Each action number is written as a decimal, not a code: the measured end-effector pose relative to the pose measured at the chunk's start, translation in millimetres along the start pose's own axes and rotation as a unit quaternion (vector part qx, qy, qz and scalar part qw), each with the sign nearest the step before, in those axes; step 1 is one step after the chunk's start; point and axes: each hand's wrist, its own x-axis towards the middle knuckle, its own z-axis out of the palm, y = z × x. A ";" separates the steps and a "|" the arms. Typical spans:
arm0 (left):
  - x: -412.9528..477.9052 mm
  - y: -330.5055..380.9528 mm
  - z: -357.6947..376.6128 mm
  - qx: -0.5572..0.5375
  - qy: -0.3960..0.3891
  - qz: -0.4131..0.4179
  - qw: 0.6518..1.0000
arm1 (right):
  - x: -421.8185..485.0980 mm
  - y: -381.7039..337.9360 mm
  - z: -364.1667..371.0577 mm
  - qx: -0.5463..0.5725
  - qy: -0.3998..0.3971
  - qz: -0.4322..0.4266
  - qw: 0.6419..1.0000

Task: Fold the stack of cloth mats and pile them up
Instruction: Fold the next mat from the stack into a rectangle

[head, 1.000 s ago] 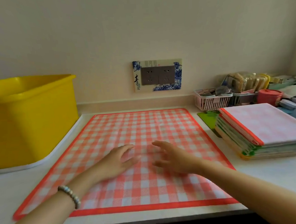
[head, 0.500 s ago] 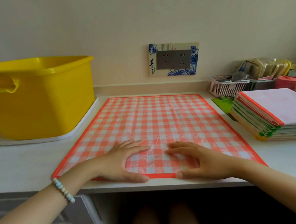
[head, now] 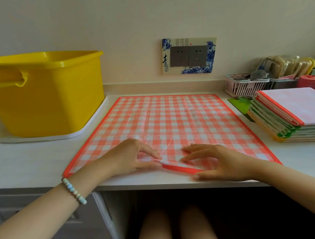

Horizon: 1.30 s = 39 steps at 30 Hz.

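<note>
Grip of left hand (head: 130, 158), right hand (head: 222, 161) on blurred hem of checked mat (head: 171, 118)

My forearms reach forward. Left hand (head: 131, 158) and right hand (head: 223, 161) lie close together, each pinching the near edge of the mat (head: 171, 118), fingers above, thumb below.

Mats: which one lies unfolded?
The red checked mat, spread flat on the counter; the others sit folded in the stack at the right.
</note>
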 end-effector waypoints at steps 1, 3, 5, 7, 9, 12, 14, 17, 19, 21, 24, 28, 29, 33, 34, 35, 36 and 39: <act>0.6 1.6 -2.6 -0.016 0.006 0.000 1.000 | -0.6 -0.7 -2.6 0.008 0.004 0.003 1.000; 3.6 5.8 -9.8 -0.050 0.004 0.007 0.999 | -1.8 -1.9 -11.1 0.009 0.009 0.013 1.000; 8.4 11.5 -19.7 -0.078 -0.003 0.014 0.997 | -1.7 -5.8 -24.3 0.008 0.016 0.025 1.000; 15.0 17.2 -33.0 -0.085 -0.007 0.019 0.996 | 0.3 -12.7 -40.4 0.031 0.029 0.019 0.999; 23.5 22.3 -49.6 -0.081 -0.016 0.019 0.996 | 4.6 -20.0 -58.4 0.023 0.053 0.009 0.998; 38.8 27.6 -75.6 -0.072 -0.003 0.018 0.997 | 16.1 -24.4 -86.7 -0.020 0.104 0.015 0.994; 49.7 31.2 -90.2 -0.063 0.017 0.020 0.998 | 26.4 -25.2 -104.2 -0.059 0.126 0.021 0.990; 67.5 34.4 -106.9 -0.028 0.052 0.019 0.998 | 45.3 -22.9 -123.1 -0.105 0.158 0.008 0.982; 78.5 33.9 -114.2 0.032 0.096 0.014 0.995 | 60.4 -17.1 -129.6 -0.112 0.183 0.013 0.977; 86.2 32.4 -116.5 0.093 0.146 0.004 0.985 | 76.4 -8.6 -131.2 -0.113 0.198 0.027 0.973; 93.3 26.6 -108.1 0.129 0.209 0.014 0.969 | 98.1 8.0 -128.7 -0.089 0.203 0.041 0.974; 101.1 12.4 -86.5 0.113 0.243 0.033 0.963 | 123.5 33.7 -123.8 -0.062 0.201 0.063 0.976; 102.7 8.5 -80.2 0.115 0.227 0.041 0.966 | 128.9 40.0 -122.2 -0.061 0.200 0.069 0.975; 108.8 -4.5 -52.4 0.144 0.154 0.056 0.976 | 146.1 62.3 -112.9 -0.069 0.188 0.086 0.976; 110.3 -8.1 -45.4 0.142 0.133 0.049 0.980 | 149.3 66.8 -109.9 -0.072 0.184 0.090 0.976; 111.9 -11.8 -38.7 0.142 0.108 0.036 0.983 | 152.3 70.9 -106.6 -0.074 0.180 0.095 0.976; 113.2 -15.6 -31.9 0.145 0.084 0.022 0.986 | 155.2 74.6 -103.0 -0.074 0.177 0.100 0.976; 118.6 -27.1 -15.7 0.155 0.050 -0.006 0.987 | 160.3 80.6 -90.1 -0.066 0.172 0.123 0.975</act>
